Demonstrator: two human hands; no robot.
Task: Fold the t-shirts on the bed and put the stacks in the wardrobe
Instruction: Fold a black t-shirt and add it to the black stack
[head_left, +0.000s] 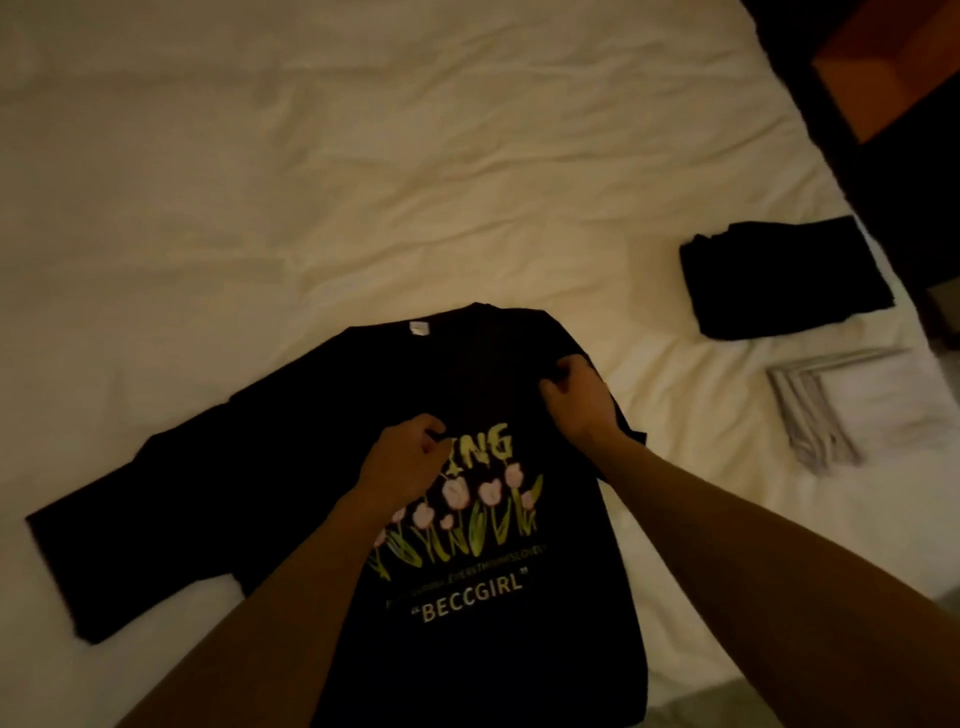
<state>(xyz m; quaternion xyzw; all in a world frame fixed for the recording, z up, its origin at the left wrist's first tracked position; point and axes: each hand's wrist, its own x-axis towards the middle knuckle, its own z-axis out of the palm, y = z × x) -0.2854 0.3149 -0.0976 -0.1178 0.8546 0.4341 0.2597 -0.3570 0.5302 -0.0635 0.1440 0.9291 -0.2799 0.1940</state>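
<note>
Black t-shirt (467, 374) lies print-up on the bed (311, 182); soft, light, limp, likely to bunch; best held at shoulder seams; left hand (402, 462) pinches cloth mid-chest; right hand (574, 397) grips the right shoulder; folded black stack (784, 278) and white stack (852, 405) near the right edge.

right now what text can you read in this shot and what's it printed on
"BECCGIRL", in quote marks: pale capitals low on the chest of the black printed t-shirt, under the tulip drawing.
"ING": yellow-green letters above the tulips; the start of the word is hidden behind the left hand.
Thin line of small capitals just above "BECCGIRL": too blurred to read.
White neck tag inside the collar: too small to read.
Nothing readable on the folded black stack or the folded white stack.
</note>
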